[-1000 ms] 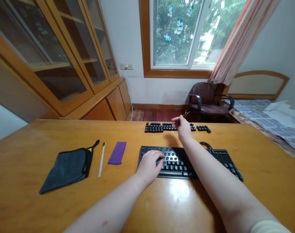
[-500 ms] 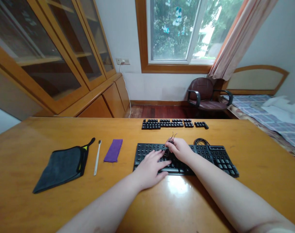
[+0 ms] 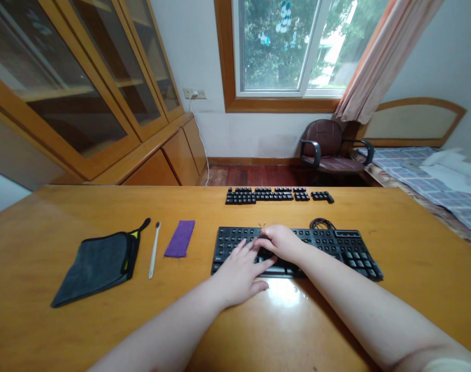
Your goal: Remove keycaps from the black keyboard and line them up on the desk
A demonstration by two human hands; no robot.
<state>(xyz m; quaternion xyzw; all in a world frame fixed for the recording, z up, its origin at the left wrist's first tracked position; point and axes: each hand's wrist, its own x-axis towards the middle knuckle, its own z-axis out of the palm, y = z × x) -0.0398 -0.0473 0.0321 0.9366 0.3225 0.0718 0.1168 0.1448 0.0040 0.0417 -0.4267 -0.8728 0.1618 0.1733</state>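
A black keyboard (image 3: pixel 323 247) lies before me, its upper and left key positions without caps and its number pad still capped. My left hand (image 3: pixel 237 276) rests with spread fingers on the lower left part of the keyboard. Closed around a wire keycap puller (image 3: pixel 262 227), my right hand (image 3: pixel 284 244) is low over the keys beside the left fingertips. Only thin wire ends of the puller show above the fist; its lower end is hidden. Beyond the keyboard, detached black keycaps (image 3: pixel 274 196) lie in rows near the table's far edge.
On the left lie a dark grey cloth (image 3: pixel 99 263), a white toothbrush (image 3: pixel 154 253) and a purple cloth (image 3: pixel 180 239). A coiled cable (image 3: pixel 321 223) sits behind the keyboard. Past the wooden table (image 3: pixel 103 206) stand a chair (image 3: pixel 324 147) and a bed (image 3: pixel 432 170).
My right hand has moved slightly left and turned, and the puller's wire ends now sit lower and further left. The left hand stays spread in nearly the same place.
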